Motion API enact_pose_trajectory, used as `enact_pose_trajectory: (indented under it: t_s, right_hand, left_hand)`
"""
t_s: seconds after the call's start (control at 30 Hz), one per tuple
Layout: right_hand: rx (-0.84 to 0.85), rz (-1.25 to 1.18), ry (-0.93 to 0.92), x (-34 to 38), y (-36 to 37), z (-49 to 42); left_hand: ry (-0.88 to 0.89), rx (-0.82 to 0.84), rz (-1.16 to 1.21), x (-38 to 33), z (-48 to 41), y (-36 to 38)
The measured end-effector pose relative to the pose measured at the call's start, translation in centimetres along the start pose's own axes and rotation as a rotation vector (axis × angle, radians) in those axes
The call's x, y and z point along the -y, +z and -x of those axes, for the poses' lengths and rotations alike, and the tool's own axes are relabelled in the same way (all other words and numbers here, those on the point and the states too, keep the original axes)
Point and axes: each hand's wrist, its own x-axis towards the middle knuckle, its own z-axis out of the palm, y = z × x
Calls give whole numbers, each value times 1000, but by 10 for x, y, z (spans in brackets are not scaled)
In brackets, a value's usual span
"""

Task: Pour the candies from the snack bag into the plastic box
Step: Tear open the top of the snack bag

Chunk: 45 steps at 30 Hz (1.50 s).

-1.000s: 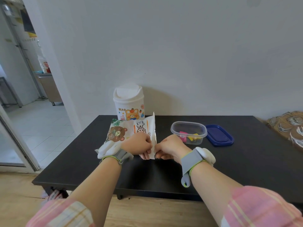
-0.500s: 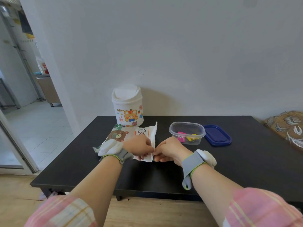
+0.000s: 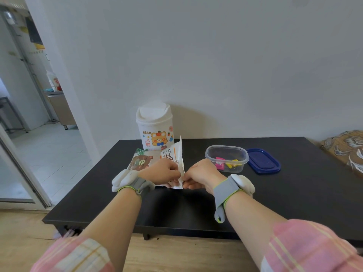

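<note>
A white snack bag (image 3: 151,159) printed with a brown bear lies on the black table (image 3: 294,193), its right edge lifted upright. My left hand (image 3: 164,171) and my right hand (image 3: 200,174) pinch that edge close together, fingertips nearly touching. The clear plastic box (image 3: 226,158) stands open to the right of my right hand, a few pink and yellow candies (image 3: 225,163) at its bottom. Whatever is inside the bag is hidden.
A blue lid (image 3: 263,160) lies flat right of the box. A small white bin (image 3: 155,126) with a bear sticker stands behind the bag by the wall. A patterned cushion (image 3: 347,148) sits at the far right; a doorway opens at the left.
The hands keep their grip on the bag's edge. The raised edge dipped half a second ago and stands up again now. The camera has shifted slightly.
</note>
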Motion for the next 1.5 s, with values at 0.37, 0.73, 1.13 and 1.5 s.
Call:
enact_pose_trajectory:
  t_s: [0.37,0.73,1.13,1.5]
  right_hand:
    - [47,-29,60,4,2,4]
    - [46,-76,72,8,-7,9]
    - [-54,141,-20,3,-6,9]
    - [-35,39,5,1,-1,5]
  left_hand:
    - [-14,-12,76,10,-2,-3]
    - [-34,-12,205,2,3,-4]
    - [43,46,-245,-10,7,-7]
    - [49,-25,-508,-5,13,-17]
